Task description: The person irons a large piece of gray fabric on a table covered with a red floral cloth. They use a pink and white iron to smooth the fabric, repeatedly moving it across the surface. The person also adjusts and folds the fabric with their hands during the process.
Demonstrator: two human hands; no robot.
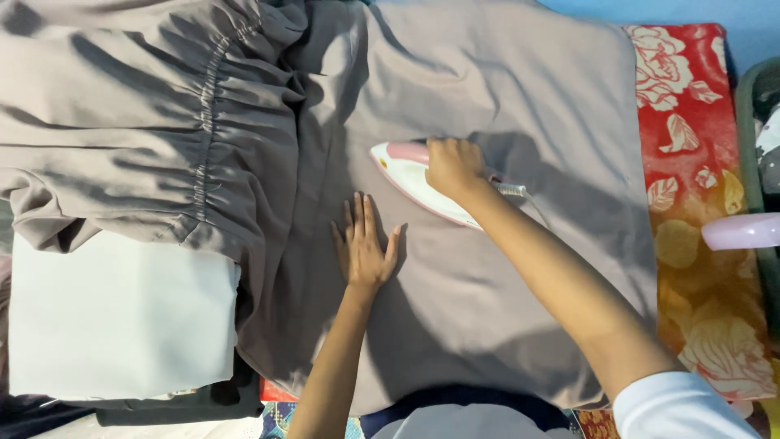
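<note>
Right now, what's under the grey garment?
At the right edge, a red floral cloth shows from under the grey garment; lower left, a folded white cloth lies partly beneath it. The surface below the middle is covered, also by the iron and left hand.

The grey garment (pixel 487 106) is seen to be woven cloth, matt and smooth where spread flat, puckered along 1 gathered seam (pixel 207 122). The iron (pixel 410 175) is cased in glossy plastic, white with a pink top; its cord (pixel 513 191) is sheathed in braided fabric. The folded white cloth (pixel 118 317) is matt and even. The red floral cover (pixel 691 162) is printed cloth with a soft, slightly napped look. A pale pink object (pixel 743 232) at the right edge appears smooth and glossy; its material cannot be told.
</note>
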